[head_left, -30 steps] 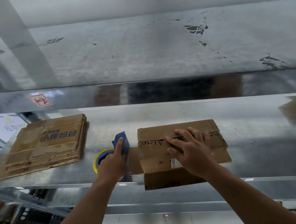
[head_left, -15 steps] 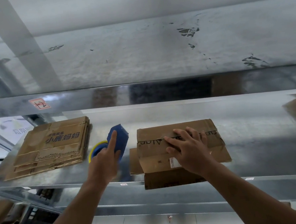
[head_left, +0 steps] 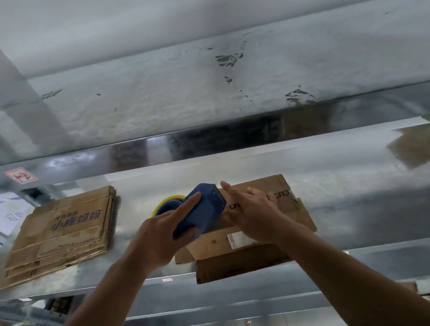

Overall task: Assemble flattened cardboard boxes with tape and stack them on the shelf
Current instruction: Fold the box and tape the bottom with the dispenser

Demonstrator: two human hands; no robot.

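A cardboard box (head_left: 245, 241) lies on the metal shelf (head_left: 371, 213), its near flaps hanging over the front edge. My left hand (head_left: 160, 236) grips a blue tape dispenser (head_left: 200, 213) with a yellow roll (head_left: 166, 203), index finger stretched along its top. The dispenser's head is over the box's left end. My right hand (head_left: 255, 214) presses on the box top with fingers spread, right beside the dispenser.
A stack of flattened cardboard boxes (head_left: 58, 235) with blue printed characters lies on the shelf to the left. An upper shelf beam (head_left: 206, 140) runs just above. More cardboard (head_left: 417, 146) shows blurred at the far right. Lower shelves and clutter sit below left.
My left hand has lifted the tape dispenser from the shelf and swung it right, onto the box's left end. My right hand stayed on the box top, shifting slightly.
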